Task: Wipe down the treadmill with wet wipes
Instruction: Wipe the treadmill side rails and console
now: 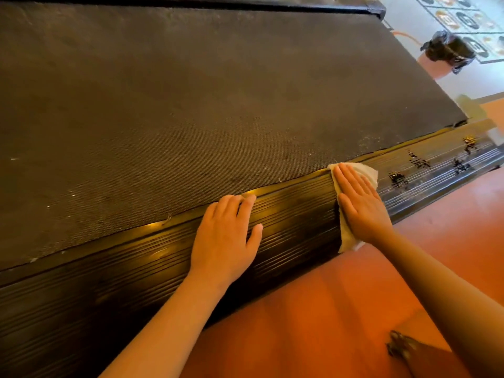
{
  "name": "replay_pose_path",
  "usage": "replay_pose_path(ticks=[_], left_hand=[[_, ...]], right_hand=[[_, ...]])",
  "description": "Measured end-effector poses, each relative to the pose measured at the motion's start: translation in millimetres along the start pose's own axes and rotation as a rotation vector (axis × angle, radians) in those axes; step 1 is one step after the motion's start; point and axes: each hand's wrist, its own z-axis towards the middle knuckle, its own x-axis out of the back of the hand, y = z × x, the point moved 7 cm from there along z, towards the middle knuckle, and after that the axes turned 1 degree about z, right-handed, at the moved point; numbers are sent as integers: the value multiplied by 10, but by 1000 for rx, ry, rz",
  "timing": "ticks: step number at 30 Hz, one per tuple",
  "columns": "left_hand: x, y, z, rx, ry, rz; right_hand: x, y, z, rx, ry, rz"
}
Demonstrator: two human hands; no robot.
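Orange-red floor (313, 309) runs along the near side of the treadmill's side rail (136, 290), and both bare forearms reach in over it. Something dark sits on the floor close to the person, under the right forearm — too blurred to name.

On the rail now: the left hand (226, 238) lies flat on the ribbed black strip, fingers loosely spread, gripping nothing, fingertips right at the rail's far edge where it meets the belt. Just to the right along the rail, the right hand (360, 203) is pressed flat, palm down, fingers straight and together, on top of a white wet wipe (349, 238). It is pinning the wipe to the rail rather than clutching it. The wipe drapes across the whole width of the rail, one corner poking out beyond the fingertips at the belt's edge, the other end hanging off the near side toward the floor.

Further right along the rail, past the wipe, the grooves look pale and streaked, with dark wet-looking blotches (417, 162).

Beyond the rail — the wide grey textured belt (191, 105), speckled with light flecks. Well past the belt's far right corner, a black bag (450, 50) sits on a patterned mat (463, 17).
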Motion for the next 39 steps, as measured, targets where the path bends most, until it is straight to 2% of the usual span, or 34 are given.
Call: replay_pose_path(ticks=[3,6,10,12,14,19,22,27,33,39], left_hand=[[-11,24,21,5,1,16],[-10,28,15,21,-6,23],[-4,43,6,10,-2,37],[-9,32,-4,21,-7,45],[-15,22,-28,34,-9,38],[-27,10,-34,20,-6,20],[-43,7,-34,30,0,7],[-57,7,44,52,-22,22],[-59,14,48,33,-44,57],[-58,30,-6,14,-73,81]], right_hand=[[14,166,32,-154,-33,5],[-60,-280,-133,-251,-1,-17],[-207,-1358,-419,-11,51,15],[-223,-1486,-442,76,43,8],[-193,-1296,-385,90,30,7],[-106,-483,-169,-258,73,65],[-95,-412,-177,-380,82,75],[-223,-1187,-450,-335,142,40],[-193,-1265,-431,-366,119,68],[-215,-1275,-419,-616,146,74]])
